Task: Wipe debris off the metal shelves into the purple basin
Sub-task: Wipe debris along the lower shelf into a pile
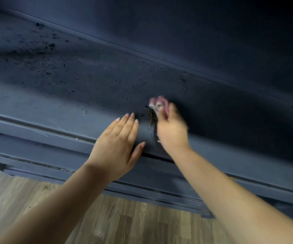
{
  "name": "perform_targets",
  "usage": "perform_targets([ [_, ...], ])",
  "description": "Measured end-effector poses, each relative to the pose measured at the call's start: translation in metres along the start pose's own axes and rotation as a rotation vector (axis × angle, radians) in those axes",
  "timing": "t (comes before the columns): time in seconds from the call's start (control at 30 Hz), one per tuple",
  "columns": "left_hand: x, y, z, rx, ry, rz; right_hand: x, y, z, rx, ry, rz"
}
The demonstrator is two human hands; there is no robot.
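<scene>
Floor: I see wood-look planks (128,221) below the front edge, grey-brown.
Specks: a few dark bits (45,187) lie on my floor at left.

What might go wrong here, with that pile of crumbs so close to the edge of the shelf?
No purple basin is in view, so the debris pile that the right hand pushes with the pink cloth may fall past the shelf edge onto the wooden floor. The flat left hand could miss some. Specks at upper left may be left behind.
</scene>
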State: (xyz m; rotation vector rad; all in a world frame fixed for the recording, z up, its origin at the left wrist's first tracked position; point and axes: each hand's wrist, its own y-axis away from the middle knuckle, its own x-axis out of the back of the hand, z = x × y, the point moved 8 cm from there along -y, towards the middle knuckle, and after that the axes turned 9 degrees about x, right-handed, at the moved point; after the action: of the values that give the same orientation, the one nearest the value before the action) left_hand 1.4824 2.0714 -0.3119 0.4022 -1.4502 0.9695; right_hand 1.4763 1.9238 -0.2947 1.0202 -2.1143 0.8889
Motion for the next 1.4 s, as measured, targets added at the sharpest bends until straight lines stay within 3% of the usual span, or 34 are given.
perform_targets([
  [0.13, 0.006, -0.004, -0.021, -0.027, -0.019, 0.01, 0.053, -0.001, 0.076, -0.244, 0.109, 0.155],
  [0.2, 0.007, -0.006, -0.033, 0.019, -0.03, 0.005, 0.064, -0.003, 0.096, -0.359, 0.204, 0.135],
  [0.3, 0.001, -0.007, -0.036, 0.054, 0.003, -0.017, 0.047, -0.01, 0.078, -0.283, 0.305, 0.006],
  [0.5, 0.001, -0.007, -0.035, 0.055, 0.046, -0.002, -0.016, -0.016, -0.008, -0.011, 0.26, -0.116],
  [0.6, -0.001, -0.007, -0.036, 0.057, 0.054, -0.015, -0.037, -0.011, -0.043, 0.058, 0.086, -0.129],
  [0.73, -0.002, -0.008, -0.036, 0.057, 0.044, -0.019, -0.033, -0.009, -0.039, -0.109, -0.316, -0.218],
  [0.8, -0.003, -0.008, -0.035, 0.056, 0.037, -0.022, -0.015, -0.008, -0.027, -0.105, -0.335, -0.183],
  [0.97, -0.002, -0.008, -0.036, 0.07, 0.033, -0.02, 0.052, -0.039, 0.044, -0.126, 0.063, 0.07],
  [1.1, -0.001, -0.007, -0.035, 0.066, 0.016, -0.005, 0.054, -0.063, 0.096, -0.327, 0.264, -0.037],
  [1.2, -0.001, -0.008, -0.035, 0.062, 0.01, -0.016, 0.031, -0.075, 0.074, -0.142, 0.319, -0.116],
  [1.4, -0.002, -0.008, -0.035, 0.041, -0.038, -0.015, -0.033, -0.06, -0.016, 0.254, 0.139, -0.281],
])
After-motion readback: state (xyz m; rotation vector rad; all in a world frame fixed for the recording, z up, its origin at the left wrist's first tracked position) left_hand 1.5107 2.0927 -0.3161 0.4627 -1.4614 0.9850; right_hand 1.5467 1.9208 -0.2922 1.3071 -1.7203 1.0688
